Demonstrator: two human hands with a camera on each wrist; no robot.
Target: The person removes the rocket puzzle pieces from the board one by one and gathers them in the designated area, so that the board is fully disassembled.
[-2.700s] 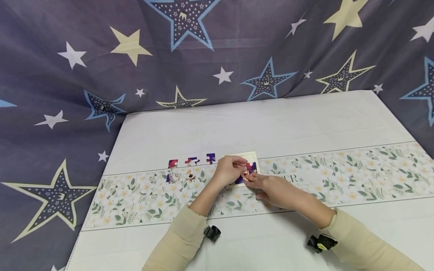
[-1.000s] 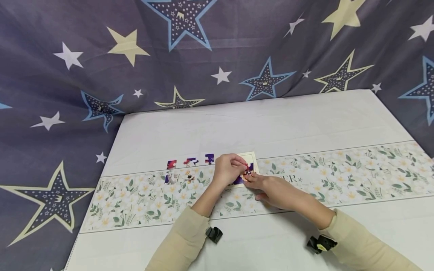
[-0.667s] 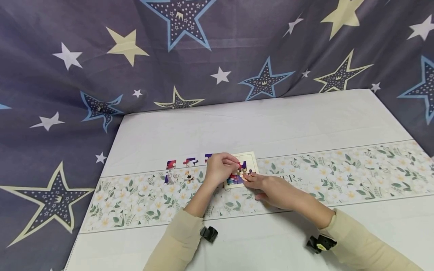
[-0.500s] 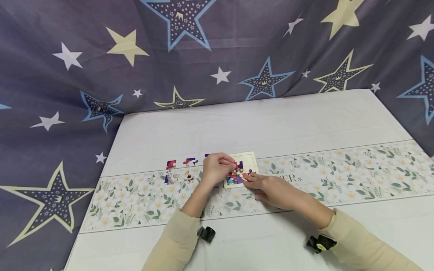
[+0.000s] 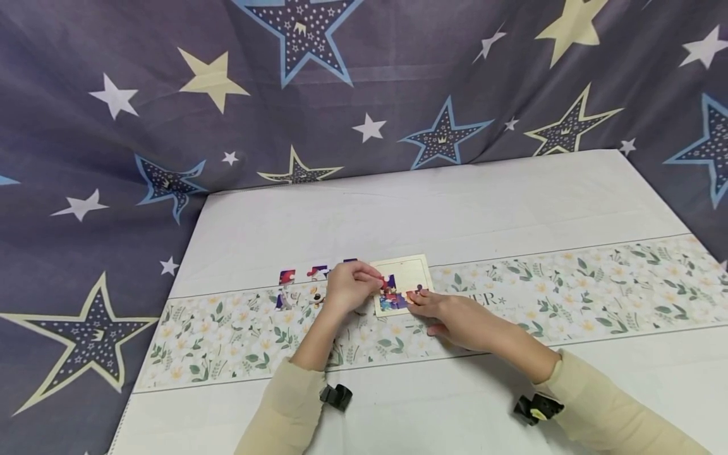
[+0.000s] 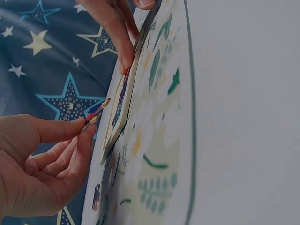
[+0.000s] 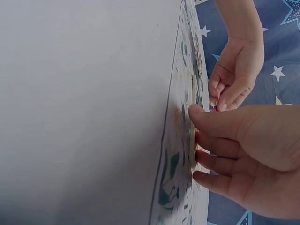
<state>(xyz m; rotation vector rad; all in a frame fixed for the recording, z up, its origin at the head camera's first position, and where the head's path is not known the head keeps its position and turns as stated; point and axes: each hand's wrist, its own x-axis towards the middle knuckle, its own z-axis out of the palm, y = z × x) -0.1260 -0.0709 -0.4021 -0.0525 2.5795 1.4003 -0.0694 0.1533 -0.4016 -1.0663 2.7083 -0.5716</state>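
Observation:
My left hand point(image 5: 349, 287) pinches a red and purple jigsaw piece point(image 5: 389, 282) between thumb and fingertips. In the left wrist view this jigsaw piece point(image 6: 96, 115) is tilted and raised off the tray. Below it lies a cream puzzle tray point(image 5: 414, 263), with joined colourful pieces point(image 5: 392, 303) along its near side and bare board at the back and right. My right hand point(image 5: 461, 319) rests its fingertips at the tray's near right corner, on a piece there. In the right wrist view the fingers of my right hand point(image 7: 248, 154) are nearly straight against the tray's edge.
Several loose jigsaw pieces lie left of the tray, among them a red one point(image 5: 287, 277) and a white and purple one point(image 5: 286, 299). One purple piece point(image 5: 349, 260) is partly hidden behind my left hand. A flowered band point(image 5: 569, 303) crosses the white tabletop.
My left hand has moved left with the pinched piece, from the tray's right side to its left, uncovering bare board. My right hand stays where it was.

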